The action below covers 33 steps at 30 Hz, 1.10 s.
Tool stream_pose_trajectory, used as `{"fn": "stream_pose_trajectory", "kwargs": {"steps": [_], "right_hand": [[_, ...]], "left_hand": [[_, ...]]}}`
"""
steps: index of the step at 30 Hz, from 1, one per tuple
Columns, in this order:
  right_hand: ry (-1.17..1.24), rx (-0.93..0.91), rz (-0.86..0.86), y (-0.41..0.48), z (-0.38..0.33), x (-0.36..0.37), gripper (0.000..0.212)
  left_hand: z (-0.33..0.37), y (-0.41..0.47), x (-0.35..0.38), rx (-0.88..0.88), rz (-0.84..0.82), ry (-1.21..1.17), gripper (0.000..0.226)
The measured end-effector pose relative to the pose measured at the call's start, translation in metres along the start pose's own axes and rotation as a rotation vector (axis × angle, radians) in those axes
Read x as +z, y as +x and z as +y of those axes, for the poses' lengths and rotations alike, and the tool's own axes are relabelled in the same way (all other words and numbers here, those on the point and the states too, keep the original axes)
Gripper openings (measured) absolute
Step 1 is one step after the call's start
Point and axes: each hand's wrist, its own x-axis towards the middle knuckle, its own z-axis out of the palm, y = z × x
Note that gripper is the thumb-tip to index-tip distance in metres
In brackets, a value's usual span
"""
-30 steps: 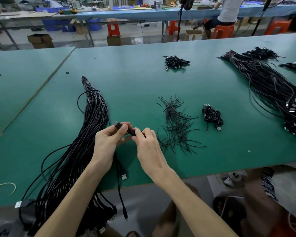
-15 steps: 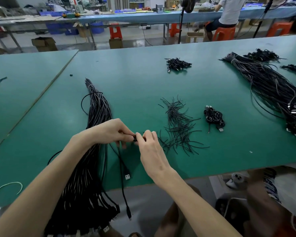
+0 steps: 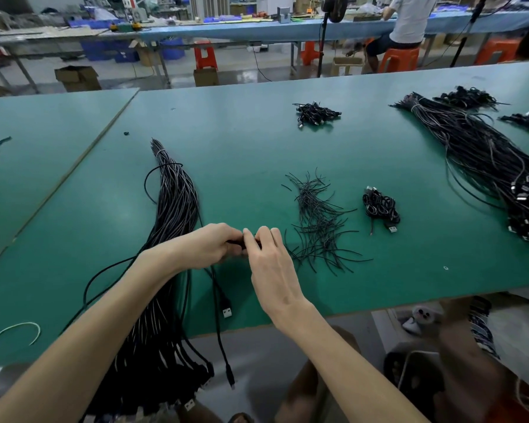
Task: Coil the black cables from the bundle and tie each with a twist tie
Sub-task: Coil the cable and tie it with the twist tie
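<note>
A long bundle of black cables [image 3: 174,209] lies on the green table [image 3: 257,148] and hangs over its front edge. My left hand [image 3: 208,247] and my right hand [image 3: 269,264] meet just right of it, both pinching one black cable [image 3: 219,300]. Its two ends hang below my hands, one with a USB plug. Loose black twist ties [image 3: 318,221] lie in a pile right of my hands. A coiled, tied cable [image 3: 379,206] sits beyond them.
A second large cable bundle [image 3: 486,160] fills the table's right side. Small heaps of coiled cables [image 3: 316,112] lie at the back. A white band [image 3: 16,331] lies at the front left. A seated person [image 3: 406,22] works at a far bench.
My left hand has turned palm-down over the cable, and its forearm has swung across the bundle. The cable's ends now hang lower off the table edge.
</note>
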Motion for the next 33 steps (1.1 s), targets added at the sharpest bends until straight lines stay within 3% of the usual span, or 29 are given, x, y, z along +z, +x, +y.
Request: {"fn": "stream_pose_trajectory", "kwargs": {"steps": [4,12,16,18,28,33], "right_hand": [[0.019,-0.001,-0.032,-0.001,0.000,-0.001,0.077],[0.038,-0.050,0.033,-0.003,0.001,-0.001,0.080],[0.049,-0.069,0.059,-0.003,0.001,0.000,0.079],[0.041,-0.076,0.064,-0.004,0.001,0.000,0.077],[0.096,-0.075,0.101,-0.002,0.003,0.003,0.070],[0.190,0.015,0.111,0.003,0.006,0.009,0.058]], "left_hand": [[0.000,-0.006,0.007,0.024,0.007,0.000,0.025],[0.001,-0.010,-0.005,0.015,-0.002,-0.091,0.042],[0.000,-0.010,-0.004,0.008,0.032,-0.130,0.027],[-0.001,-0.008,0.003,0.003,0.074,-0.130,0.020],[-0.009,-0.009,0.034,0.103,0.306,-0.126,0.038],[-0.021,0.000,0.044,-0.044,0.608,-0.145,0.033]]}}
